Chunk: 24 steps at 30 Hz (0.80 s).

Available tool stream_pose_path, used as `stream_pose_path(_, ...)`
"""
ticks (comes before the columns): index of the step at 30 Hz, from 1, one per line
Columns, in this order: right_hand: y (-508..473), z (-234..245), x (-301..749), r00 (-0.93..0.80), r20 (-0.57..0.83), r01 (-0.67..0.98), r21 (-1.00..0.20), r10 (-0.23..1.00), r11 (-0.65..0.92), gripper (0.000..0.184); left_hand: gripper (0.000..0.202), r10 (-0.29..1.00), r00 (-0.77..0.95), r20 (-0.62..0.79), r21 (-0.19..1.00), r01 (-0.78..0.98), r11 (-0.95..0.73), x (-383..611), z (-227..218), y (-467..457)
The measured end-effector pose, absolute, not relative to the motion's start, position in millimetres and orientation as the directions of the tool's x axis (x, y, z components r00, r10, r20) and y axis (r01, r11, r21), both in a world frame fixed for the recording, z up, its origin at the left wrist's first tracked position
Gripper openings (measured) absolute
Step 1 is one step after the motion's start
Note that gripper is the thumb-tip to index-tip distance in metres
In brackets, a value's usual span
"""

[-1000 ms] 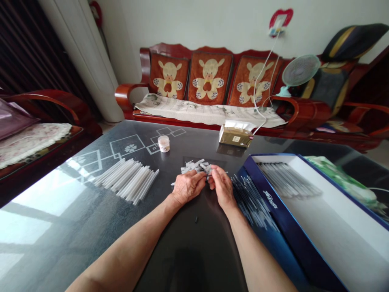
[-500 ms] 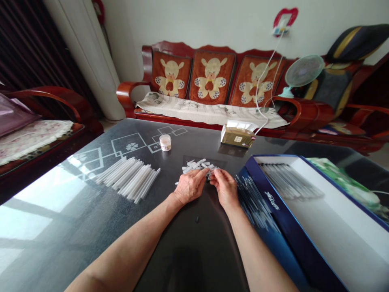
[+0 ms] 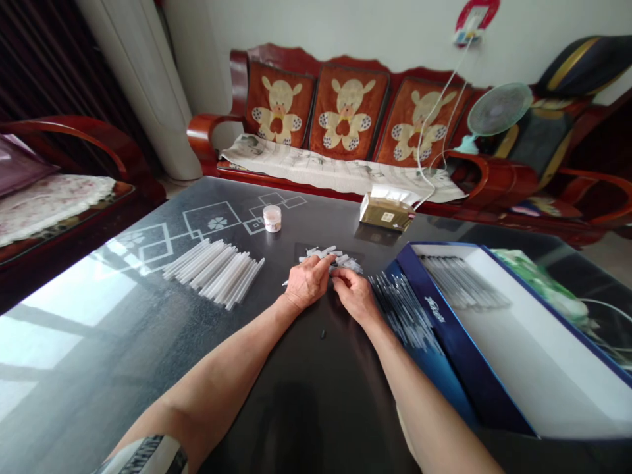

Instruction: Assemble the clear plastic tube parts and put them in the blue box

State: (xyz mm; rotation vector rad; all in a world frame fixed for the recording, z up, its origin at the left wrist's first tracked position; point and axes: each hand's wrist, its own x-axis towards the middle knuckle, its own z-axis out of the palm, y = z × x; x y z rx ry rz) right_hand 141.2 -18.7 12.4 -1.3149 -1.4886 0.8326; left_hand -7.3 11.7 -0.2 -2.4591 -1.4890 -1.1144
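My left hand (image 3: 309,283) lies palm down at the near edge of a small heap of short white plastic pieces (image 3: 328,257), with a thin white rod (image 3: 286,283) sticking out from under it. My right hand (image 3: 353,296) sits just beside it, fingertips pinched together against the heap. Whatever those fingertips hold is hidden. To the right, a fan of slim dark rods with clear ends (image 3: 402,309) lies next to the box. Several translucent white tubes (image 3: 214,273) lie side by side left of my hands.
The hands work on a dark glass table (image 3: 296,401) with a white diamond pattern. An open blue box (image 3: 459,329) holds more rods. A small jar (image 3: 272,218) and a tissue packet (image 3: 388,212) stand behind. A wooden sofa (image 3: 345,118) and a fan (image 3: 500,109) stand beyond.
The view has tilted, so the room and table sit higher in the picture. My right hand has moved closer to my left, and a patterned band has appeared on my left forearm at the bottom.
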Motion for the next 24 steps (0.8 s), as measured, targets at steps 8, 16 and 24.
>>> stream_pose_path(8, -84.1, 45.7, 147.7, -0.617, 0.158, 0.509, -0.667, 0.771, 0.544, 0.031, 0.033, 0.766, 0.261, 0.587, 0.349, 0.773, -0.530, -7.4, -0.8, 10.9)
stream_pose_path(16, -56.5, 35.7, 138.0, -0.247, 0.237, 0.339, -0.887, 0.940, 0.313, 0.007, 0.036, 0.745, 0.226, 0.628, 0.357, 0.767, -0.533, -6.8, -2.7, 13.3)
stream_pose_path(24, -5.3, 5.5, 130.3, 0.278, -0.052, -0.397, -0.915, 0.959, 0.065, 0.032, 0.022, 0.711, 0.242, 0.660, 0.353, 0.735, -0.579, -6.2, -2.4, 13.4)
